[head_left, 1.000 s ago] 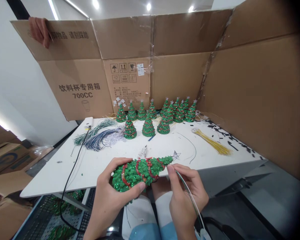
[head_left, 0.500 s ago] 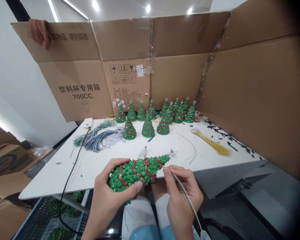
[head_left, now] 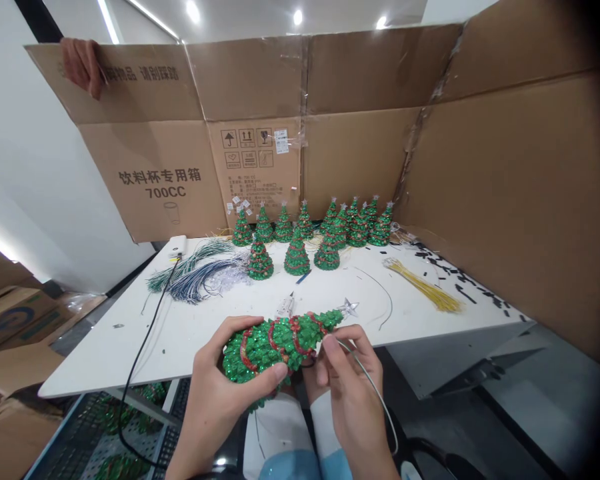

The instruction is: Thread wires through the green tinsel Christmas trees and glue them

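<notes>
A glittery green tree ornament (head_left: 275,350) with red garlands lies tilted in my left hand (head_left: 225,387), whose fingers and thumb wrap round its wide base. Its silver star (head_left: 349,307) points to the upper right. My right hand (head_left: 353,387) pinches a thin pale green wire (head_left: 380,393) against the tree just below the star; the wire hangs down past the wrist. Behind the held tree, a white tube (head_left: 285,306) with a pointed tip rests on the white table (head_left: 105,347).
Several finished-looking small trees (head_left: 297,255) stand at the table's back before cardboard walls (head_left: 355,147). Wire bundles (head_left: 195,280) lie left, a yellow bundle (head_left: 427,287) right, near black scraps. A black cable (head_left: 147,353) drapes over the front-left edge above a crate (head_left: 130,433).
My right hand has moved slightly left and closer to the tree, its fingers drawn in around the wire. The wire's lower part has shifted and curves more. The held tree has moved slightly right.
</notes>
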A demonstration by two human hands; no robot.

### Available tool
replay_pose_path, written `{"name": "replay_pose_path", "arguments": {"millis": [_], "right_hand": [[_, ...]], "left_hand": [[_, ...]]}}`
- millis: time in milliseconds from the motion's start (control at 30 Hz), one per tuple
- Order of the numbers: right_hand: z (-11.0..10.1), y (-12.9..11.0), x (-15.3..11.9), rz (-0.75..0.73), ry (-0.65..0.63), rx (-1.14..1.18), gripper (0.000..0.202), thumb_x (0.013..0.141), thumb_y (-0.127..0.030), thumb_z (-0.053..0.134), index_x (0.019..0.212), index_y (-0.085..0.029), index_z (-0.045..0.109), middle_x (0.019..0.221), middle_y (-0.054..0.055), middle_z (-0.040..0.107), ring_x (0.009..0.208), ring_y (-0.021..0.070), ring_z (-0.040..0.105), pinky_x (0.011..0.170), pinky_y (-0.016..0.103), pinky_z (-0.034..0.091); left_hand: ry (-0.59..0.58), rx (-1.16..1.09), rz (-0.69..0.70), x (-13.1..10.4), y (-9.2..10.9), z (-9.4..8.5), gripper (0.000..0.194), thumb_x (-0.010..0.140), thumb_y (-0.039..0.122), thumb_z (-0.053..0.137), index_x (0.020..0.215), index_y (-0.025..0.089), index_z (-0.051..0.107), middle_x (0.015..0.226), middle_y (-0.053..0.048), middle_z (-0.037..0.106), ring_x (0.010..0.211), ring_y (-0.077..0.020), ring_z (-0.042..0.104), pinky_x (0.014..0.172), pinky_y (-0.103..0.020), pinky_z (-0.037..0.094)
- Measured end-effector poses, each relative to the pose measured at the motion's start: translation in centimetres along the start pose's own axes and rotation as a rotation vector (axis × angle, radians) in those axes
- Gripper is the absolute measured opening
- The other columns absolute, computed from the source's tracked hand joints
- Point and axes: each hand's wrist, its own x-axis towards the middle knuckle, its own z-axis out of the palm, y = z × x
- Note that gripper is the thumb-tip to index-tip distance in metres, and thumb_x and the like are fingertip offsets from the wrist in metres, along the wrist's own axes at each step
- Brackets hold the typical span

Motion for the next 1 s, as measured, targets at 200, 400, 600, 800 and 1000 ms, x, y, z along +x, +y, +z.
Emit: {"name": "replay_pose_path", "arguments": {"millis": [200, 400, 600, 800, 1000], "right_hand": [[0.42, -0.23, -0.01, -0.02, 0.057, 0.017, 0.043, 0.078, -0.041, 0.103, 0.098, -0.026, 0.068, 0.08, -0.005, 0.07, 0.054, 0.0083, 0.051, 0.049, 0.018, 0.041], [0.5, -0.15, 0.23, 0.039, 0.043, -0.006, 0.049, 0.079, -0.05, 0.1, 0.113, -0.023, 0.079, 0.1, 0.008, 0.083, 0.073, 0.019, 0.072, 0.057, 0.027, 0.054], [0.36, 0.15, 0.35, 0.033, 0.005, -0.022, 0.04, 0.083, -0.05, 0.097, 0.11, -0.023, 0.084, 0.102, 0.009, 0.087, 0.101, 0.0298, 0.082, 0.097, 0.044, 0.065], [0.43, 0.25, 0.16, 0.056, 0.064, 0.032, 0.045, 0.08, -0.05, 0.099, 0.113, -0.023, 0.083, 0.107, 0.009, 0.088, 0.1, 0.0299, 0.084, 0.098, 0.045, 0.067], [0.03, -0.28, 0.42, 0.206, 0.255, 0.199, 0.056, 0.066, -0.049, 0.109, 0.108, -0.027, 0.078, 0.108, 0.004, 0.088, 0.102, 0.0286, 0.085, 0.09, 0.041, 0.071]], "left_hand": [[-0.021, -0.01, 0.007, -0.17, 0.23, 0.04, 0.058, 0.073, 0.052, 0.1, 0.123, 0.029, 0.079, 0.124, -0.006, 0.079, 0.107, -0.032, 0.078, 0.084, -0.04, 0.069], [-0.021, 0.008, 0.044, -0.23, 0.33, 0.1, 0.056, 0.072, 0.05, 0.101, 0.119, 0.028, 0.081, 0.123, -0.006, 0.079, 0.108, -0.0315, 0.077, 0.096, -0.043, 0.065], [-0.018, 0.006, 0.059, -0.2, 0.36, 0.24, 0.055, 0.073, 0.049, 0.1, 0.12, 0.027, 0.081, 0.125, -0.007, 0.079, 0.113, -0.0323, 0.076, 0.097, -0.043, 0.065], [-0.038, -0.048, 0.046, -0.4, 0.1, -0.03, 0.065, 0.077, 0.05, 0.099, 0.135, 0.031, 0.075, 0.137, -0.008, 0.079, 0.127, -0.0366, 0.076, 0.094, -0.042, 0.067], [-0.067, -0.132, 0.163, -0.6, -0.34, -0.59, 0.097, 0.073, 0.043, 0.105, 0.158, 0.037, 0.059, 0.161, -0.012, 0.066, 0.154, -0.0409, 0.059, 0.117, -0.051, 0.06]]}}
